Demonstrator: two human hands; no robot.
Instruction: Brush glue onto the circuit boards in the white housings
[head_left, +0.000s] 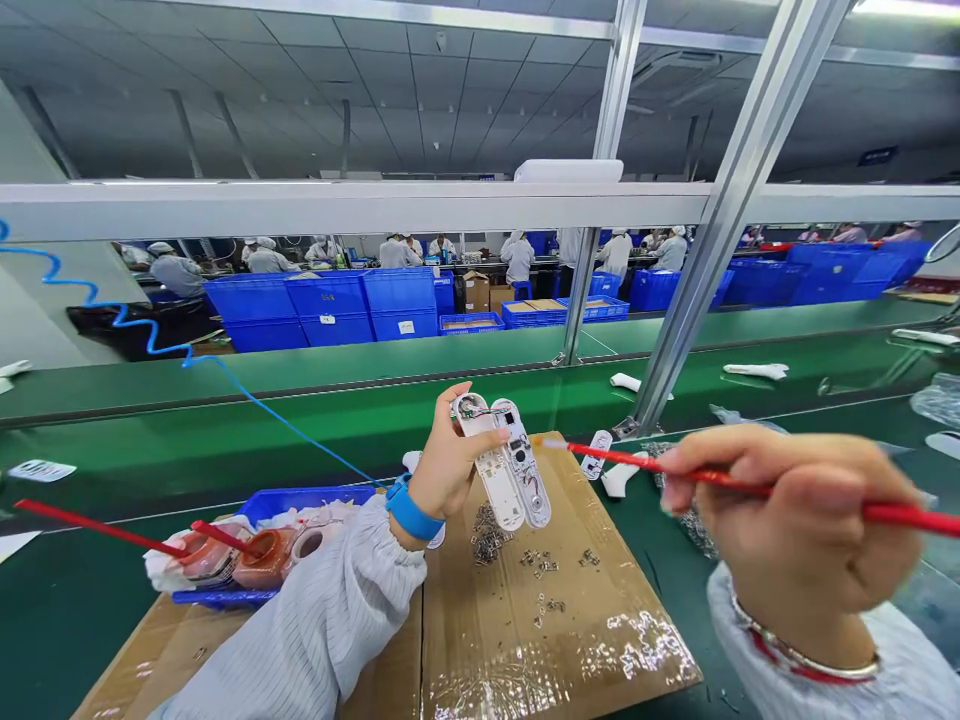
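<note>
Head view: fingers closed, a left hand [441,468] clasps an opened white oblong plastic casing [501,485]; a right hand [810,520] pinches a slim red-handled brush [630,459], blurred tip apparently just beside it. Below, small metal pieces [489,542] dot brown cardboard [615,590].

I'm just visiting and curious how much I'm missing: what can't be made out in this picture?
In the head view:
White casing: partly hidden by the thumb of the left hand.
Red stick: back end cut off by the right edge.
Right hand: blurred, so fine detail is lost.
Small metal parts: too small to tell their exact shapes.
</note>
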